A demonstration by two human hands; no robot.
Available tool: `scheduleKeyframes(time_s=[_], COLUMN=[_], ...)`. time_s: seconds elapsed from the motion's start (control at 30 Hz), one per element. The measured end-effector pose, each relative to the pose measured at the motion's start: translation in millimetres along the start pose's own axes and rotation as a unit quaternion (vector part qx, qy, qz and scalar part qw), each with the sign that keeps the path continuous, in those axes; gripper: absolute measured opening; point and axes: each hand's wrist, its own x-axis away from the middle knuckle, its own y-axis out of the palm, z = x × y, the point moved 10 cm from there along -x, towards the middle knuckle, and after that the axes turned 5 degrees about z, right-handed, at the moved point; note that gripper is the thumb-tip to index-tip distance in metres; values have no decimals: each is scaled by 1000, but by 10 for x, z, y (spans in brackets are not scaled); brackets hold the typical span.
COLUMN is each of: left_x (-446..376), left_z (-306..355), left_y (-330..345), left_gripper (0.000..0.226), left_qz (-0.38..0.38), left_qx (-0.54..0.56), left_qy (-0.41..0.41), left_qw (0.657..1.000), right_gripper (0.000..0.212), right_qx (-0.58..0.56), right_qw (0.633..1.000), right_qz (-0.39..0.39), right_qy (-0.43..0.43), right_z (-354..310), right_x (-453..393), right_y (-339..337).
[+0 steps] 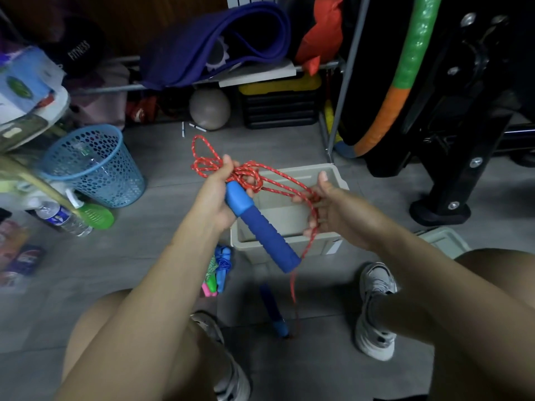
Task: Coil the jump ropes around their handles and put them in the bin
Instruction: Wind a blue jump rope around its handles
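My left hand (215, 192) grips the blue handle (262, 230) of a red jump rope (246, 172), with several loose loops bunched at its fingers. Strands of that rope run right to my right hand (324, 206), whose fingers curl round them above the beige bin (324, 244). The rope then drops to the floor, where its second blue handle (273, 311) lies between my feet. Left of the bin lies a coiled jump rope with blue, green and pink handles (218, 269).
A blue mesh wastebasket (95, 166) stands at the left beside a green spray bottle (92, 214) and a water bottle (62, 219). A rack with a purple mat (214, 41) and a grey ball (210, 108) lies behind. Black exercise equipment (451, 111) fills the right.
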Motion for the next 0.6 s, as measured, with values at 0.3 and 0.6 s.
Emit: scheduleKeyframes(time_s=[0.3,0.6], left_x=[-200,164], left_z=[199,-178], left_y=[-554,235], left_gripper=[25,12], left_qz=[188,-94], left_qx=[-52,-392], left_qy=[110,121], left_qw=[975,907], right_gripper=[24,20], right_qx=[330,227], right_qw=[941,953], right_qz=[-41,56], right_qy=[62,-191], right_z=[-14,-674], right_x=[192,212], right_y=[-246,-172])
